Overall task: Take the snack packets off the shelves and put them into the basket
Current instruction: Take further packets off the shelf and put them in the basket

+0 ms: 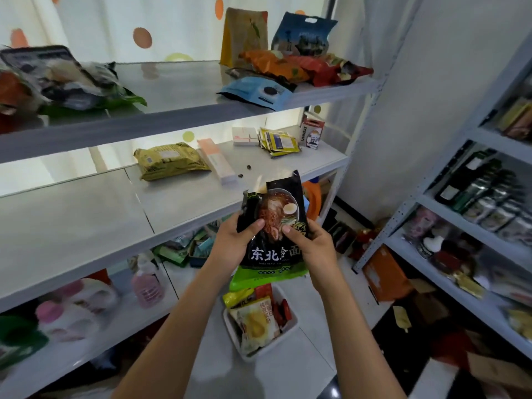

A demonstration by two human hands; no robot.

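Both hands are on the black noodle packet with the green bottom edge and white lettering [273,226], held up in the air in front of the middle shelf, right above the white plastic basket [290,326] on the floor. Left hand [230,243] pinches the left edge, thumb on the front; right hand [313,246] does the same on the right, thumb pressed onto the picture of the bowl.

What could go wrong: the packet is wide and floppy, and the basket looks pretty stuffed already. Just let go from this height and I'd guess it lands on the pile, slides off the rim and ends up on the floor tiles. The top corner is folded over too, so it could catch on what sticks up out of the basket.

Counts, as best I can: one packet in hand. In the basket I can make out about three, a pale yellow one on top, a yellow-green one behind it and something red, maybe more underneath. Middle shelf: one olive-yellow flat packet [169,161], one small stack of yellow-and-blue sachets [277,142], too jumbled to count. Top shelf far right has roughly six bags, including a light blue cookie pouch [256,92]; the pile at far left is too blurry to count.
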